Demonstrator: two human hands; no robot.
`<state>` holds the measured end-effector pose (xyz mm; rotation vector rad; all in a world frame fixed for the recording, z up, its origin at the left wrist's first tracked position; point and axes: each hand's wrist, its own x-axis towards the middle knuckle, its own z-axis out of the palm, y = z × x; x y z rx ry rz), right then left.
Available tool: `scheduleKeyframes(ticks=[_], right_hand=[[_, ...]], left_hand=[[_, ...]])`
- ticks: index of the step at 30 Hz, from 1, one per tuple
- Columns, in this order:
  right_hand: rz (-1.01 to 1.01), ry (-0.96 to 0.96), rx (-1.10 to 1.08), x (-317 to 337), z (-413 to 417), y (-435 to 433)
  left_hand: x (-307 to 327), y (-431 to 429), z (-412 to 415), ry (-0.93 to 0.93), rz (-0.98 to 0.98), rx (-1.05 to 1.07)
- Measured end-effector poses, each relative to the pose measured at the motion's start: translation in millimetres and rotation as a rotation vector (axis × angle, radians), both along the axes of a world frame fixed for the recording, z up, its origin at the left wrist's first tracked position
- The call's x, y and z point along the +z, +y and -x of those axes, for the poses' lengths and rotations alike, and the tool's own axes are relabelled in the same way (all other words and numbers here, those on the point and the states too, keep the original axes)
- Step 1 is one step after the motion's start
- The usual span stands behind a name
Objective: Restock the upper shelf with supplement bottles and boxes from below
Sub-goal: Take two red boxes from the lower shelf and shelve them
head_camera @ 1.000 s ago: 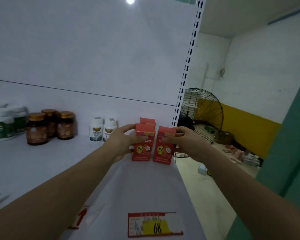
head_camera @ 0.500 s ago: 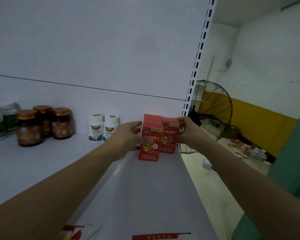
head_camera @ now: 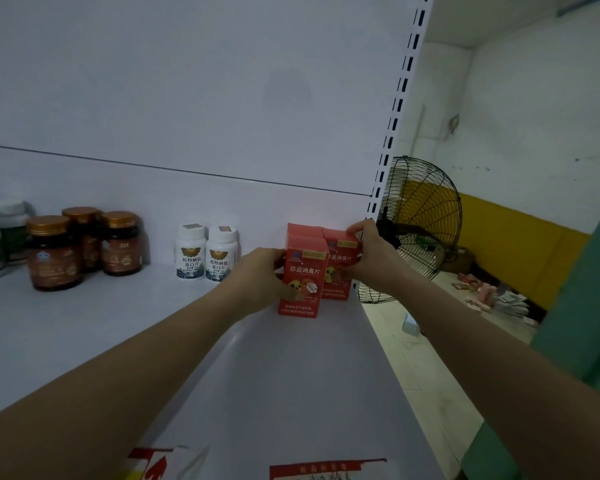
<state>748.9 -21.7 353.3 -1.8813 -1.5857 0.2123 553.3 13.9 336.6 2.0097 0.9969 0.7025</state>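
1. The white shelf (head_camera: 291,375) carries red boxes at its back right corner. All are shut, so their contents do not show.
2. The front red box (head_camera: 303,282) stands upright, a little forward of the back wall. The left hand (head_camera: 260,278) grasps it, thumb on the printed face and fingers round its left side.
3. The second red box (head_camera: 342,261) stands just behind and to the right, touching the front one and close to the shelf's right edge. The right hand (head_camera: 373,259) grasps it, fingertips curled over its top right corner.
4. A third red box (head_camera: 302,230) shows only its top, behind the front box and near the back wall.
5. Along the back edge, left of the boxes, two white bottles (head_camera: 190,258) stand side by side, capped and opaque.
6. Farther left, three brown jars (head_camera: 54,252) with gold lids are clustered together, lids on. Their fill cannot be told through the dark glass.
7. At the left edge stand white-lidded tubs (head_camera: 4,233) with green labels, blurred.
8. A red price label (head_camera: 326,471) sits on the front edge.
9. Beyond the right edge, past the slotted upright (head_camera: 399,105), is a black wire-caged fan (head_camera: 423,220).
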Motion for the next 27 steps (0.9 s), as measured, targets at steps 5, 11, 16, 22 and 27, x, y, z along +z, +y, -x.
scheduleKeyframes(ticks=[5, 11, 16, 22, 27], right_hand=[[0.015, -0.022, -0.018, 1, 2, 0], [0.02, -0.074, -0.043, 1, 5, 3], [0.14, -0.321, -0.07, 20, 15, -19], [0.214, -0.49, -0.134, 46, 60, -63], [0.261, -0.528, -0.147, 58, 127, -118]], left_hand=[[1, 0, 0, 0.017, 0.031, 0.014], [-2, -3, -4, 0.315, -0.101, 0.079], [7, -16, 16, 0.61, -0.261, 0.128], [25, -36, 66, 0.742, -0.382, 0.163], [38, -69, 120, 0.741, -0.423, 0.133]])
